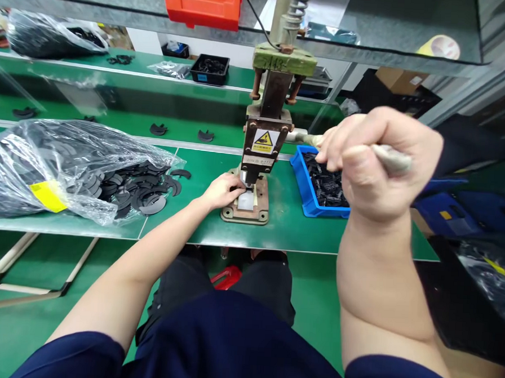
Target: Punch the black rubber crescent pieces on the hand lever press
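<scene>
A hand press [267, 139] with a yellow warning label stands at the middle of the green bench. My right hand [375, 156] is wrapped round its lever handle [392, 159], raised to the right of the press. Down at the press base [231, 212], the fingers of my left hand [226, 191] are pressed together at the white block [246, 200], right under the ram. What they hold there is too small to make out. Flat black curved parts [140, 186] spill from a clear plastic bag [67, 162] on the left.
A blue bin [309, 208] of small black parts is right of the press, behind my right hand. Black parts [158, 129] lie spaced along the green strip behind the bench. A red bin [203, 6] and a tape roll [445, 47] are on the shelf above.
</scene>
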### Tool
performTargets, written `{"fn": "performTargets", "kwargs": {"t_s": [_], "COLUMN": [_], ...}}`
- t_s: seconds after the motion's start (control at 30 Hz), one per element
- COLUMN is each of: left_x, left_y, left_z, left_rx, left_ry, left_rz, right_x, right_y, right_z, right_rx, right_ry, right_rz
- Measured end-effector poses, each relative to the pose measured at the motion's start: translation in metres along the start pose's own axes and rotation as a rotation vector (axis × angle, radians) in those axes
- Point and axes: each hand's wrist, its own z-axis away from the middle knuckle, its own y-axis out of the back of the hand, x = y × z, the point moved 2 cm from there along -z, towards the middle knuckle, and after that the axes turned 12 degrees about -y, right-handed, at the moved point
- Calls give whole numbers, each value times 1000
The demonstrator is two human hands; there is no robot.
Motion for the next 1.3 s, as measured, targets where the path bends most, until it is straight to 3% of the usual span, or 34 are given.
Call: {"fn": "performTargets", "kwargs": {"t_s": [0.3,0.73,0.87,0.97,1.07,1.17,1.3], "left_x": [-4,-8,-37,-82,-124,-146,-150], "left_y": [-1,3,42,91,128,142,138], "left_z": [-1,0,7,23,44,58,58], "left_rx": [25,-40,-38,-50,-171,-333,-420], "left_ry": [84,4,129,282,433,522,511], "left_rz": [103,101,-46,-237,-349,-409,-403], "right_x": [32,61,67,70,71,71,71], "right_y": [-25,-40,-45,-48,-51,-52,-52], "right_z": [86,106,107,108,111,112,113], "right_rx": [76,262,313,349,390,397,409], "right_ry": [153,244,262,276,274,256,246], "right_rz": [236,247,220,199,181,189,203]}}
